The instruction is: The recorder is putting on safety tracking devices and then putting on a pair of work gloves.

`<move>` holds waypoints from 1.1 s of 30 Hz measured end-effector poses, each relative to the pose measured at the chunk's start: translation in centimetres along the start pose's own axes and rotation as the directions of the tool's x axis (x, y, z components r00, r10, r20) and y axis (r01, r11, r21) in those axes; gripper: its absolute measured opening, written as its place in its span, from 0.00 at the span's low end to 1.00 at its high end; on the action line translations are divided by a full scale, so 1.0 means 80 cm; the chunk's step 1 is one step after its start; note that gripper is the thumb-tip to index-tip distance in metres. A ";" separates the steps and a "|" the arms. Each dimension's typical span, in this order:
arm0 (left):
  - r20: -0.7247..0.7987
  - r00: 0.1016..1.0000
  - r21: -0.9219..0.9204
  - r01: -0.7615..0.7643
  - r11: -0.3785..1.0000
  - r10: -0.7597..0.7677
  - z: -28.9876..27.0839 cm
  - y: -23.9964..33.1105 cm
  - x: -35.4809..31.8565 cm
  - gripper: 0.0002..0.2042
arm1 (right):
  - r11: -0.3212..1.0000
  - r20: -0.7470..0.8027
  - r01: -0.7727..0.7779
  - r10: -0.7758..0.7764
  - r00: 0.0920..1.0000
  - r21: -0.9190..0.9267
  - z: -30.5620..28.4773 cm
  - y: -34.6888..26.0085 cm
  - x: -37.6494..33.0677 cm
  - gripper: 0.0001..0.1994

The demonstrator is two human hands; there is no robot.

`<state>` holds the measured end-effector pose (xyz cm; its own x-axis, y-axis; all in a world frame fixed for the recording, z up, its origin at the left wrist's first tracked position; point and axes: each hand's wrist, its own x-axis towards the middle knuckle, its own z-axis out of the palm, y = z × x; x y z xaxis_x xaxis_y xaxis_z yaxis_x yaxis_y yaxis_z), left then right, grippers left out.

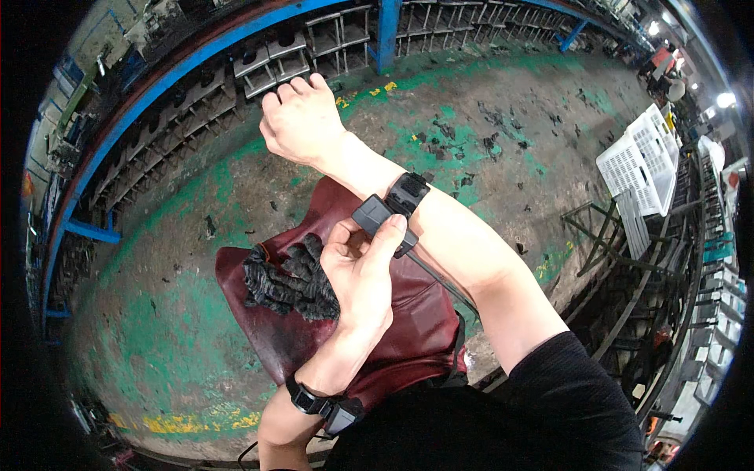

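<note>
My left hand (357, 286) pinches a small black box-shaped device (378, 217) between thumb and fingers, against my right forearm. The device sits beside a black wrist strap (408, 193), and a thin dark cable runs from it along that arm. My right arm stretches across to the upper left, its right hand (302, 119) curled in a loose fist with the back up; nothing shows in it. A dark grey knitted glove bundle (284, 276) lies on the dark red apron (271, 337) over my lap, partly behind my left hand. Another black strap (308, 399) circles my left wrist.
A blue-framed bench (385, 35) with metal racks (271, 67) beneath curves along the far and left side. White plastic crates (640, 161) stand at the right by a metal frame (597, 228). Dark scraps litter the worn green floor (173, 314). Another person (664, 67) is far off right.
</note>
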<state>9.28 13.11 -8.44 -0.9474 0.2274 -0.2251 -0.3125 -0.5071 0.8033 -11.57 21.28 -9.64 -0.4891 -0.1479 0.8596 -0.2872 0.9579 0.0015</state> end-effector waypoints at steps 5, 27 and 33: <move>0.057 0.995 0.090 -0.085 0.992 0.080 -0.008 0.007 -0.006 0.10 | 0.910 -0.100 -0.318 0.354 0.930 0.265 -0.008 -0.009 0.026 0.11; 0.117 0.979 0.186 -0.189 0.964 0.170 -0.013 0.022 -0.024 0.11 | -0.118 0.368 -0.483 0.805 0.465 0.867 -0.016 -0.026 0.053 0.11; 0.416 0.845 0.250 -0.462 0.851 0.337 -0.041 0.023 -0.020 0.20 | -0.308 0.483 -0.403 0.742 0.465 0.862 -0.054 -0.037 0.074 0.10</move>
<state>9.99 9.11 -8.43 -0.8771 0.3671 0.3097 0.1893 -0.3285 0.9254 -10.07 18.59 -2.34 -0.8383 0.5231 0.1539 -0.4238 -0.4474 -0.7875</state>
